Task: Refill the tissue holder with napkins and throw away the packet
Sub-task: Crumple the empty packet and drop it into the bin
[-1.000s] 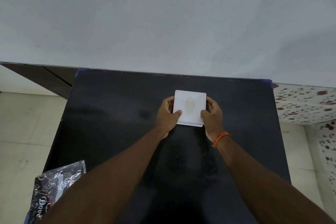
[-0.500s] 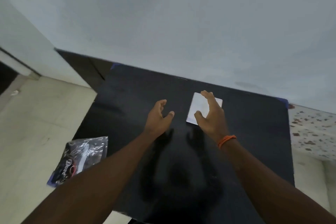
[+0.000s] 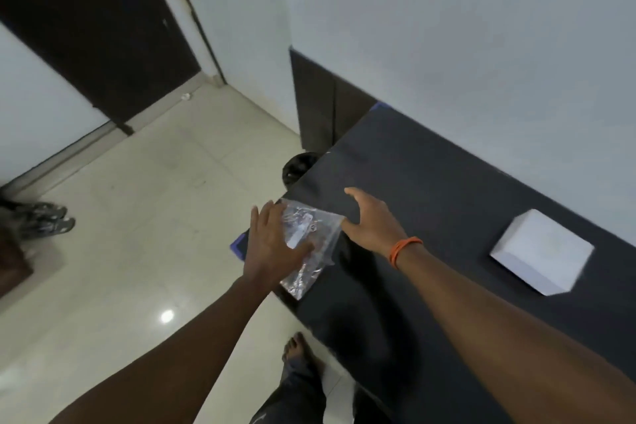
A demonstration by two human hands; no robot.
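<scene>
Both hands spread open: the left hand (image 3: 272, 248) lies flat on the clear packet (image 3: 309, 251), the right hand (image 3: 370, 224) beside it, gripping nothing. Packet's long axis runs along the tabletop (image 3: 447, 217) edge, partly overhanging.

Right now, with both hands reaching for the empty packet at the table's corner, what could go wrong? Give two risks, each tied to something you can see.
1. The packet overhangs the edge of the table; with the left hand and right hand both open, a nudge could push it onto the floor.
2. The dark bin is partly hidden behind the table corner, so a throw might miss it.
</scene>
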